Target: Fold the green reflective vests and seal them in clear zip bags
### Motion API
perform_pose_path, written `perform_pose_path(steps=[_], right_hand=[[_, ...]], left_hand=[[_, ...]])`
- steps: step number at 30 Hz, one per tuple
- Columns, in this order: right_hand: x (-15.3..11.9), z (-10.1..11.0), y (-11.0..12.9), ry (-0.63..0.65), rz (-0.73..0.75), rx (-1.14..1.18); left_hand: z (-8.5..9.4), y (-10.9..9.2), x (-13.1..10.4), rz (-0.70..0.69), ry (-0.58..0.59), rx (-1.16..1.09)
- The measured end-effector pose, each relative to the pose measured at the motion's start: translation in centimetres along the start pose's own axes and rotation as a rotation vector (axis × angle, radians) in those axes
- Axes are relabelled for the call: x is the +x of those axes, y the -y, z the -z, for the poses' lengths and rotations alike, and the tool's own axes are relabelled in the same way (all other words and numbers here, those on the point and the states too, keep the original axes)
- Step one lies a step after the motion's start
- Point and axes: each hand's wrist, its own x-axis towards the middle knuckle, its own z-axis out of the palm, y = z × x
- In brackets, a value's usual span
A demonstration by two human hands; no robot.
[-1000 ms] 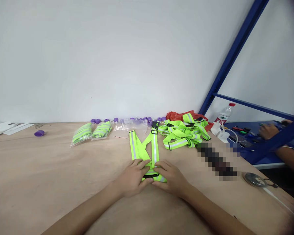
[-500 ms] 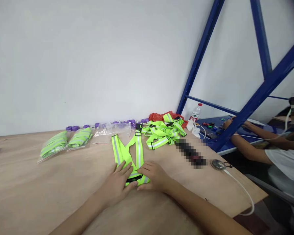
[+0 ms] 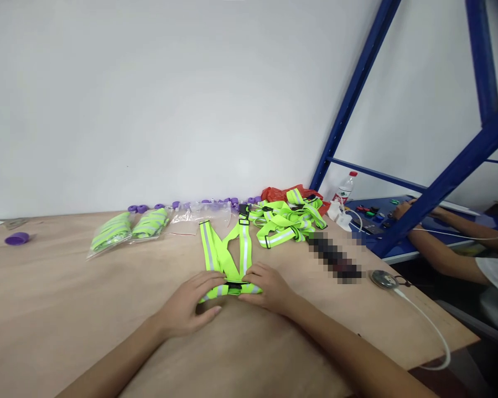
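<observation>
Hands (image 3: 269, 288) touching | neon webbing harness (image 3: 228, 264) (silver-striped, straps crossed) | smooth wooden tabletop (image 3: 66, 298)

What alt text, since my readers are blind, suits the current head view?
A person's left hand and right hand touch the near end of a lime reflective harness on a table. Beyond the hands, left to right, lie two bagged strap bundles, a plastic bag and a tangled strap pile.
</observation>
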Motion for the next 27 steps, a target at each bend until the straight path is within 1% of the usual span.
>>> perform_pose_path(steps=[2,4,6,8,11,13,16,19,23,27], right_hand=[[0.1,0.1,0.0,-0.006,-0.028,0.056],[0.1,0.1,0.0,-0.007,-0.064,0.097],[0.1,0.1,0.1,-0.008,-0.111,0.136],[0.2,0.0,0.2,-0.019,-0.188,0.186],[0.4,-0.2,0.3,-0.046,-0.326,0.263],[0.7,-0.2,0.3,-0.058,-0.366,0.274],[1.3,-0.3,0.1,-0.067,-0.361,0.250],[2.2,-0.4,-0.4,-0.087,-0.325,0.247],[3.5,-0.9,-1.6,-0.121,-0.307,0.234],[4.4,-1.7,-2.8,-0.070,-0.303,0.079]], left_hand=[[0.0,0.1,-0.6,0.011,0.020,-0.024],[-0.2,0.1,-0.7,0.063,0.025,-0.060],[-0.5,0.0,-0.3,0.119,0.025,-0.114],[-0.7,0.0,0.2,0.177,0.012,-0.178],[-1.0,0.4,1.2,0.252,-0.074,-0.251],[-1.2,0.8,2.0,0.265,-0.155,-0.280],[-1.5,1.3,3.2,0.256,-0.239,-0.308],[-1.7,1.8,4.4,0.292,-0.287,-0.332],[-1.9,2.8,5.7,0.350,-0.330,-0.346],[-2.0,4.2,6.8,0.341,-0.340,-0.290]])
